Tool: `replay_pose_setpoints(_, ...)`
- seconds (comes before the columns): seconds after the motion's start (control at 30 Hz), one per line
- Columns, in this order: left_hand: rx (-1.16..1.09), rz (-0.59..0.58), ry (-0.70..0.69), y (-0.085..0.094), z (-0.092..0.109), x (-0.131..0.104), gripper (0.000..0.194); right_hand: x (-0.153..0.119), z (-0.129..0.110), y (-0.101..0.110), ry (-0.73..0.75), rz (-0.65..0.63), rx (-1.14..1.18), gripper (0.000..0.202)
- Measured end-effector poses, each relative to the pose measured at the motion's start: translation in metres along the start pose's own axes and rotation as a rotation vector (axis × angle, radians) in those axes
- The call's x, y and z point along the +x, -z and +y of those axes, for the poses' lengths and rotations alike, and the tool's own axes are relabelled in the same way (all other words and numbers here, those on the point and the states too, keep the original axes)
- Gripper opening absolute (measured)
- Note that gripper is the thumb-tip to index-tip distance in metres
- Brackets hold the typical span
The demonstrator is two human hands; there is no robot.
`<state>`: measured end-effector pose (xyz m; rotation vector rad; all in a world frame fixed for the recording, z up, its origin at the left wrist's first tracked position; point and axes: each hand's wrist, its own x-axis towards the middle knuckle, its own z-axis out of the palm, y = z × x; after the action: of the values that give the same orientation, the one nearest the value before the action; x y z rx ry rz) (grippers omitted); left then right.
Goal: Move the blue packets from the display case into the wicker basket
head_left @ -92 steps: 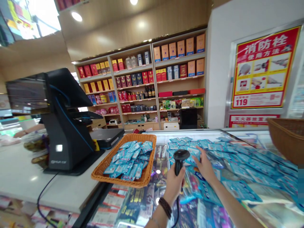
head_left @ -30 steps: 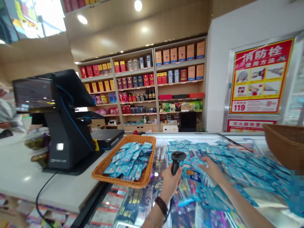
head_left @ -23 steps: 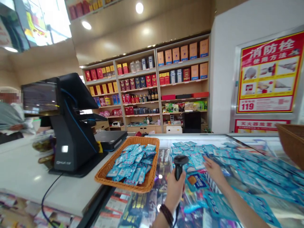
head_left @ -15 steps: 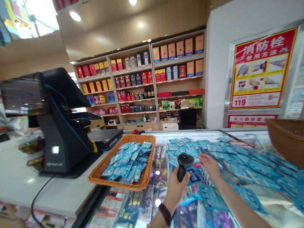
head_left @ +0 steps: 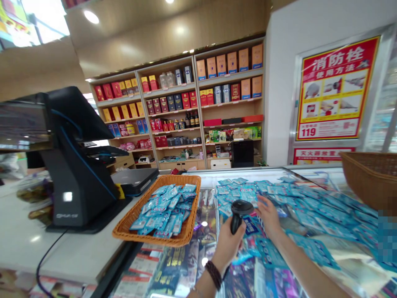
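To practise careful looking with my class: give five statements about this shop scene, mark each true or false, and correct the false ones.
1. The left hand holds the scanner. True.
2. The basket holds packets. True.
3. Those packets are red. False: they are blue.
4. The right wrist wears the bracelet. False: the bracelet is on the left wrist.
5. The poster is right of the shelves. True.

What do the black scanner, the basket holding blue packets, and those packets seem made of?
Black scanner: probably hard plastic; its top looks smooth, with a soft sheen.
Basket: orange-brown woven strands, slightly glossy; wicker or plastic imitation, I can't tell.
Blue packets: likely thin plastic or foil film, given their creases and bright glints.
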<state>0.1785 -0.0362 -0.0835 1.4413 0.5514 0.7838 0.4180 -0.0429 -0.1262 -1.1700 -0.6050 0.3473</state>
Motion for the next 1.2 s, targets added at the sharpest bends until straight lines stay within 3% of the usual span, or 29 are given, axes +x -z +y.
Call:
replay_pose_setpoints(0.23, 0.005, -0.01, 0.0, -0.001, 0.003, 0.001, 0.082, -0.005, -0.005, -0.006, -0.057, 0.041, 0.111, 0.082)
replay_pose_setpoints(0.47, -0.019, -0.025, -0.002, -0.001, 0.005, -0.002, 0.081, -0.01, -0.015, -0.007, -0.076, 0.042, 0.125, 0.073)
replay_pose_setpoints(0.6, -0.022, 0.066, -0.046, 0.008, 0.01, -0.001, 0.082, -0.009, -0.014, -0.011, -0.104, 0.079, 0.114, 0.067)
replay_pose_setpoints(0.7, -0.024, 0.21, -0.094, 0.028, 0.021, 0.001, 0.08, -0.002, -0.006, -0.026, -0.114, 0.081, 0.118, 0.064)
replay_pose_setpoints(0.87, 0.047, 0.438, -0.216, 0.086, 0.054, -0.006, 0.073, 0.01, -0.006, -0.09, -0.188, -0.049, 0.174, 0.049)
replay_pose_setpoints(1.07, 0.112, 0.649, -0.256, 0.164, 0.082, -0.031, 0.078, 0.002, -0.028, -0.214, -0.19, -0.283, 0.158, 0.028)
replay_pose_setpoints(1.2, 0.148, 0.793, -0.294, 0.198, 0.083, -0.052, 0.088, -0.013, -0.029, -0.285, -0.071, -0.424, 0.089, 0.02)
